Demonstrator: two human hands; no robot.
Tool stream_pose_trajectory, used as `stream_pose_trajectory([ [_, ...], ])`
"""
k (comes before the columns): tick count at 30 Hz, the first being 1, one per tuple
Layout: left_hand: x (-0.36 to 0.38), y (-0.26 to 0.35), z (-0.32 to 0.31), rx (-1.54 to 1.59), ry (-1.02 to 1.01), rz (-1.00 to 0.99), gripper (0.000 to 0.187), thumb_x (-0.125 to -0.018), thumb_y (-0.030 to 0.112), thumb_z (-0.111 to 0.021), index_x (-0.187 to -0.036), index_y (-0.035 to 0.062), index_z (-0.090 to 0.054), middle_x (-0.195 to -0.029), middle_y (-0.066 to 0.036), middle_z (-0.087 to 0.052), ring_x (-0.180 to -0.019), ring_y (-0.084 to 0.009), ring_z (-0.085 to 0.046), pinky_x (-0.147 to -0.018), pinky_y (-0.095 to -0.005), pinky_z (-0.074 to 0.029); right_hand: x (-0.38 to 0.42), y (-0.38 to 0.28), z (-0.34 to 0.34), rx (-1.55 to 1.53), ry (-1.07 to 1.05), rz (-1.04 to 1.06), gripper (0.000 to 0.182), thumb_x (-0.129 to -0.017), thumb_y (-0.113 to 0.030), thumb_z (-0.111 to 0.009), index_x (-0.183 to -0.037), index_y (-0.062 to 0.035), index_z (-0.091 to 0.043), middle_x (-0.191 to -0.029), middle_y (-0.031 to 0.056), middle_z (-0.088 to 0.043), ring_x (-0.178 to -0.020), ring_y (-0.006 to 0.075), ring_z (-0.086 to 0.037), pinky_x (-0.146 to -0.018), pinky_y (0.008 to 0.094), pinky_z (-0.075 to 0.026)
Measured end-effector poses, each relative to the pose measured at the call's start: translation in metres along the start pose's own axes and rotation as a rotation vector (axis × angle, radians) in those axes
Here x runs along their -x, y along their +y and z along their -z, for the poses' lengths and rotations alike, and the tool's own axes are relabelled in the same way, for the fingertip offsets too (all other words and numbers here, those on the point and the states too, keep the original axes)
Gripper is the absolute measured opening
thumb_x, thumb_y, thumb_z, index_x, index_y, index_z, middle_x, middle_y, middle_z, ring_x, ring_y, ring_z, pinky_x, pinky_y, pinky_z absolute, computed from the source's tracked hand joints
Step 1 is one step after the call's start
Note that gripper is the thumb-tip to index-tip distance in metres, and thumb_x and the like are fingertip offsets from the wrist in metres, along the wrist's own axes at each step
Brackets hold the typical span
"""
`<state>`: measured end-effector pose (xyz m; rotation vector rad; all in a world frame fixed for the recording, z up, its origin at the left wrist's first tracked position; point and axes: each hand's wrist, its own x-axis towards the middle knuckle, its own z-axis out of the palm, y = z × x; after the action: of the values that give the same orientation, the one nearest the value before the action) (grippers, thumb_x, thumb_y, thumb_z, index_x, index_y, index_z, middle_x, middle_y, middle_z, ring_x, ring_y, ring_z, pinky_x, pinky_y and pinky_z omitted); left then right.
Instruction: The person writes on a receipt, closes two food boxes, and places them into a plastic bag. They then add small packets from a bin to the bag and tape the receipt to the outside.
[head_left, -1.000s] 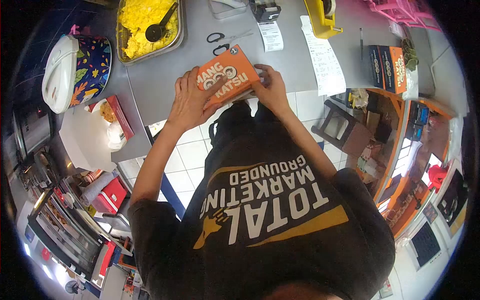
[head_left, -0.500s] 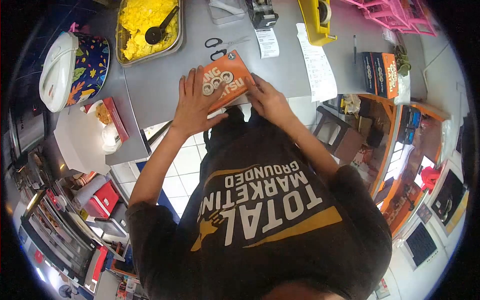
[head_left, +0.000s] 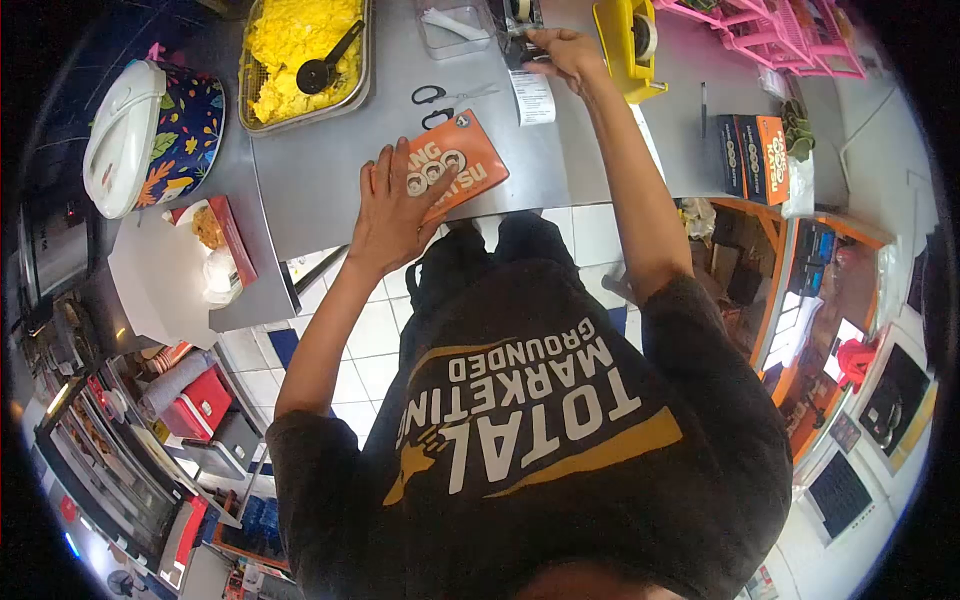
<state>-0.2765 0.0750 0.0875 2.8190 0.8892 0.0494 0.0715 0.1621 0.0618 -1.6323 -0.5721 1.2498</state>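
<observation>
I find the orange lettered cardboard box (head_left: pixel 458 168) at the steel counter's (head_left: pixel 530 172) near edge, steadied under my spread left hand (head_left: pixel 390 218). My right hand (head_left: pixel 572 55) reaches far right to a black device (head_left: pixel 516 48) above a white printed slip (head_left: pixel 536 98); whether it grips, I cannot tell. I judge this a steady-and-reach step, calling for precise right finger placement.

Open grey metal counter (head_left: pixel 560 165) lies between the orange printed cardboard box (head_left: pixel 478 178) and the outstretched right forearm (head_left: pixel 640 190), which bars the way to the dark-and-orange cardboard boxes (head_left: pixel 755 160). Black-handled scissors (head_left: pixel 430 94) obstruct the far side.
</observation>
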Motion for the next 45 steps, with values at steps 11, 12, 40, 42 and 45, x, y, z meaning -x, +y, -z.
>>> stream_pose_trajectory([
  [11, -0.002, 0.011, -0.006, 0.032, 0.015, 0.106, 0.063, -0.091, 0.038, -0.066, -0.150, 0.0316, -0.045, -0.154, -0.033, -0.023, -0.138, -0.0501, -0.027, -0.109, -0.0616, -0.025, 0.006, 0.085, 0.014, 0.115, 0.145, 0.399, 0.017, -0.095, -0.013, -0.068, -0.099, 0.0033, -0.069, -0.097, 0.0132, -0.072, -0.090, 0.0214, -0.072, -0.082, 0.0303, -0.060],
  [12, -0.004, 0.014, -0.008, 0.026, 0.034, 0.121, 0.063, -0.091, 0.038, -0.066, -0.150, 0.0313, -0.046, -0.154, -0.033, -0.023, -0.137, -0.0505, -0.028, -0.109, -0.0618, -0.025, 0.016, 0.064, 0.012, 0.400, 0.213, 0.350, 0.019, -0.094, -0.013, -0.068, -0.098, 0.0048, -0.070, -0.091, 0.0112, -0.073, -0.087, 0.0166, -0.071, -0.079, 0.0285, -0.059],
  [40, -0.014, 0.035, -0.035, -0.073, 0.073, 0.238, 0.065, -0.096, 0.042, -0.055, -0.155, 0.0196, -0.040, -0.153, -0.039, -0.024, -0.140, -0.0545, -0.024, -0.112, -0.0642, -0.020, 0.142, 0.130, -0.035, 0.574, -0.421, 0.678, 0.025, -0.091, -0.032, -0.069, -0.098, -0.0077, -0.072, -0.084, 0.0141, -0.071, -0.072, 0.0321, -0.068, -0.068, 0.0417, -0.055],
  [42, -0.013, 0.043, -0.027, -0.115, 0.056, 0.252, 0.064, -0.097, 0.042, -0.055, -0.154, 0.0196, -0.040, -0.151, -0.040, -0.025, -0.139, -0.0560, -0.025, -0.111, -0.0665, -0.019, 0.130, 0.154, -0.041, 0.745, -0.337, 0.923, 0.026, -0.091, -0.034, -0.067, -0.087, -0.0086, -0.068, -0.077, 0.0124, -0.068, -0.071, 0.0320, -0.068, -0.066, 0.0439, -0.054],
  [45, -0.019, 0.044, -0.025, -0.091, 0.106, 0.248, 0.066, -0.096, 0.043, -0.056, -0.155, 0.0177, -0.037, -0.150, -0.042, -0.025, -0.139, -0.0566, -0.026, -0.110, -0.0686, -0.021, 0.137, 0.139, -0.026, 0.950, -0.317, 0.824, 0.025, -0.088, -0.032, -0.067, -0.079, -0.0094, -0.062, -0.075, 0.0104, -0.066, -0.073, 0.0310, -0.069, -0.067, 0.0445, -0.054],
])
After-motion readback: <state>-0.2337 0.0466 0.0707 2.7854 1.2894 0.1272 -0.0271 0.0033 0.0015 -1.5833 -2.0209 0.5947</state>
